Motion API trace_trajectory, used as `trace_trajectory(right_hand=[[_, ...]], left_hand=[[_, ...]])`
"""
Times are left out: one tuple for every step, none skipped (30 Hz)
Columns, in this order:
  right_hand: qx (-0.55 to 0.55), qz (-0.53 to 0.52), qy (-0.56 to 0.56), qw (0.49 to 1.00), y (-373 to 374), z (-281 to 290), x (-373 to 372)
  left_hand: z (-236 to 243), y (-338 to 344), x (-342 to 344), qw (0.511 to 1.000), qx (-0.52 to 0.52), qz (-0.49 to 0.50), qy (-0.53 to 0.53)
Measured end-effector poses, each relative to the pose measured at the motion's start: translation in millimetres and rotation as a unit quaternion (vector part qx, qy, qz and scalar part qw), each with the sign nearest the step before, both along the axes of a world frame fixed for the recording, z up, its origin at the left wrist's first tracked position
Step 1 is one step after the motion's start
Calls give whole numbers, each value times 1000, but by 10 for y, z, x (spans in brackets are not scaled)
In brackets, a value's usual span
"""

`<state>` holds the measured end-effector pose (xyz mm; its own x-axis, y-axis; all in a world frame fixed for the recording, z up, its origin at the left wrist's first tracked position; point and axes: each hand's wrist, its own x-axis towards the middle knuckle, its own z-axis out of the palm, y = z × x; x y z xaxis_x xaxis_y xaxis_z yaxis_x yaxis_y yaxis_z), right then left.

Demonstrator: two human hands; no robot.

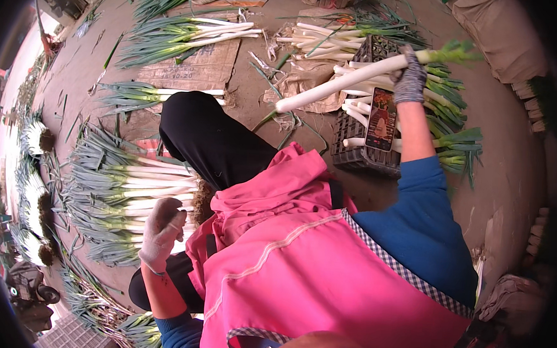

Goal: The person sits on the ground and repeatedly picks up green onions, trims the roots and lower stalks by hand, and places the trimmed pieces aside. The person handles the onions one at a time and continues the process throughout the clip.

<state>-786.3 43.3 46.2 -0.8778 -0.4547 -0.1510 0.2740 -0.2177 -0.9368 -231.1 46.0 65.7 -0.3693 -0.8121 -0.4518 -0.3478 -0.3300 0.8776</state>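
Observation:
My right hand (410, 79), in a grey striped glove, grips a thick leek (341, 85) near its green end. The leek's clean white shaft slants down to the left, above a black plastic crate (365, 160). More white-stemmed leeks (357, 108) lie across the crate, and a phone (381, 120) with a lit screen rests there below my right hand. My left hand (163, 229), in a pale glove, is by my knee with its fingers curled in. Whatever it may hold is hidden. Beside it lies a big pile of leeks (140, 194) with soil-covered roots.
Leek bundles (191, 38) lie on flattened cardboard (202, 67) at the far left. Another heap (328, 40) is beyond the crate. Trimmed green leaves litter the floor. Standing bundles (34, 200) line the left side. A grey crate (80, 334) is at the lower left.

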Motion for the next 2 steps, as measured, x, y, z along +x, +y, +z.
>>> trace_trajectory(right_hand=[[5,-41,-16,999,148,26,-222],[-9,-21,-5,1000,224,-62,-323]], left_hand=[[-30,-53,41,1000,-6,-2,-1],[-59,-107,85,1000,-8,-2,-3]])
